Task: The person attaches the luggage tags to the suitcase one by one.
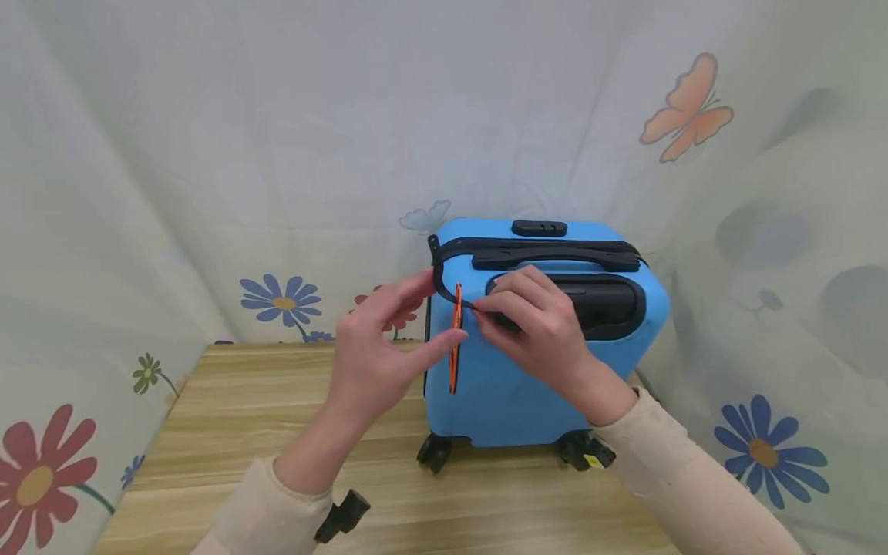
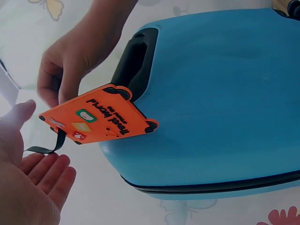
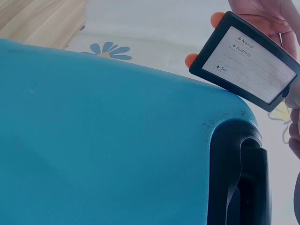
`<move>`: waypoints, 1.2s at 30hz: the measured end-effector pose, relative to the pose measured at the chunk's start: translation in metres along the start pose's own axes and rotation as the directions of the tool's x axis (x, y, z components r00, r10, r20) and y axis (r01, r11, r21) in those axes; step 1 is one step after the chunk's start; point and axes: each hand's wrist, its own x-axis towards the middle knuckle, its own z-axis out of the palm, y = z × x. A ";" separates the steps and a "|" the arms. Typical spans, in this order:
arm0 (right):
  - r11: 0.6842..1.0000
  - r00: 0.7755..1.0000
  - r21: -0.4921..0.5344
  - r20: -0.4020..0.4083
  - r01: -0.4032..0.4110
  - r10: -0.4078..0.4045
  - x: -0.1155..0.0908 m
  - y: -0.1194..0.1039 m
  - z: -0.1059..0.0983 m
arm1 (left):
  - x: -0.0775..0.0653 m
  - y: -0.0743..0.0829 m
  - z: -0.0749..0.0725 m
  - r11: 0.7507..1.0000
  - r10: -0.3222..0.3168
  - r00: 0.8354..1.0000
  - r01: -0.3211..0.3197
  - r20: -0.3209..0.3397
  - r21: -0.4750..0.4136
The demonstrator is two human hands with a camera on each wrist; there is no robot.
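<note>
A light-blue suitcase (image 1: 499, 385) stands upright on its wheels, with a black carry handle (image 1: 555, 256) on top. At its upper left corner hangs an orange luggage tag (image 2: 101, 117), seen edge-on in the head view; its back carries a white name-and-address card (image 3: 251, 65). A black strap (image 1: 441, 284) runs through the tag and curves up to the left. My right hand (image 1: 537, 320) pinches the strap right beside the tag. My left hand (image 1: 375, 347) is spread around the tag and strap, fingers extended, its fingertips touching the strap in the left wrist view.
The suitcase rests on a wood-grain tabletop (image 1: 264, 432). A pale curtain (image 1: 347, 139) printed with flowers and butterflies hangs behind and along both sides. A black wheel (image 1: 434, 452) shows at the suitcase's lower left. Black camera mounts sit at the wrists.
</note>
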 end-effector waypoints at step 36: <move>1.000 0.999 0.011 -0.014 -0.028 0.029 -0.003 0.000 -0.002 | 0.004 -0.008 -0.001 0.973 -0.084 0.995 0.092 0.043 -0.213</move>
